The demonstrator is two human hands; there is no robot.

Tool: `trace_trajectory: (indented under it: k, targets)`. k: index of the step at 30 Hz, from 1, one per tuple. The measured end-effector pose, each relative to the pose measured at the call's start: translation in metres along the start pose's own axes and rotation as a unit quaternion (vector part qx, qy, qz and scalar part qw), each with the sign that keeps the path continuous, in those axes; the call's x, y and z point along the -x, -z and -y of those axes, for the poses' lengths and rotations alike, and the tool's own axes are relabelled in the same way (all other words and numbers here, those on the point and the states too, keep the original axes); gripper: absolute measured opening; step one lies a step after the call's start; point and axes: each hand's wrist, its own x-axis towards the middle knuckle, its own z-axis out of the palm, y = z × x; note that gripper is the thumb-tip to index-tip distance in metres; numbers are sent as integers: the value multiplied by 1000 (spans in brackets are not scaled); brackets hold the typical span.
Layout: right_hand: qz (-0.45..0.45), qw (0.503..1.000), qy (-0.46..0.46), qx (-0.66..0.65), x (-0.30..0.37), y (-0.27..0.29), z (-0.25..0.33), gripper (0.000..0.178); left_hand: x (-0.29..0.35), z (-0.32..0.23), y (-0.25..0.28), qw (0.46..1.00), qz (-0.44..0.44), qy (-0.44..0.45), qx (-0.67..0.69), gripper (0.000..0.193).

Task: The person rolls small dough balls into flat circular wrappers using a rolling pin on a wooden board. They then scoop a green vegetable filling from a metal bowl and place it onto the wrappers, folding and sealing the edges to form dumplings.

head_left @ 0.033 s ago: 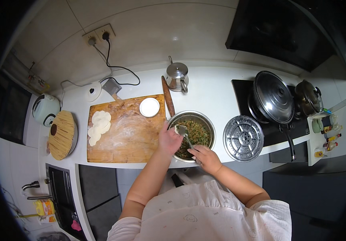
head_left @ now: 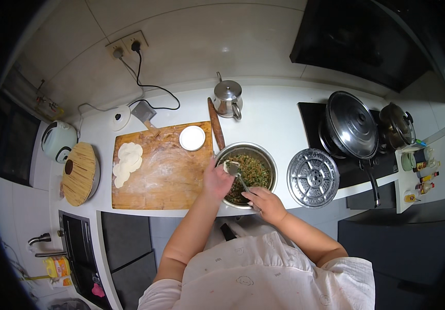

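My left hand (head_left: 218, 181) is cupped around a small white dough wrapper (head_left: 226, 166) at the left rim of a steel bowl (head_left: 273, 164). My right hand (head_left: 265, 204) grips the handle of a metal spoon (head_left: 241, 180), whose head rests at the wrapper in my left palm. Inside the bowl is chopped filling (head_left: 255, 174), green and orange-brown. The fingers of my left hand partly hide the wrapper. Several flat dough wrappers (head_left: 128, 160) overlap on the left of a floured wooden board (head_left: 163, 191).
A white dish (head_left: 192, 138) sits on the board, with a rolling pin (head_left: 216, 124) along its right edge. Behind stand a steel kettle (head_left: 228, 95) and a cleaver (head_left: 143, 111). Right of the bowl are a perforated steamer plate (head_left: 313, 178) and a lidded wok (head_left: 352, 125) on the stove.
The spoon's head has tilted slightly at the wrapper. Both hands stay almost in the same place.
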Motion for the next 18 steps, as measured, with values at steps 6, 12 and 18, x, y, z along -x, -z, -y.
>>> trace_trajectory:
  k: [6, 12, 18]
  targets:
    - [-148, 962, -139, -180, -15, 42, -10, 21, 12, -10, 9, 999, 21, -2, -49, 59]
    - [-95, 917, -171, -349, -31, 59, -21, 23, 26, -19, -9, 995, 42, 44, -78, 59]
    - [-132, 932, -151, -303, -42, 57, -16, 18, 28, -24, -10, 993, 31, 39, -107, 58]
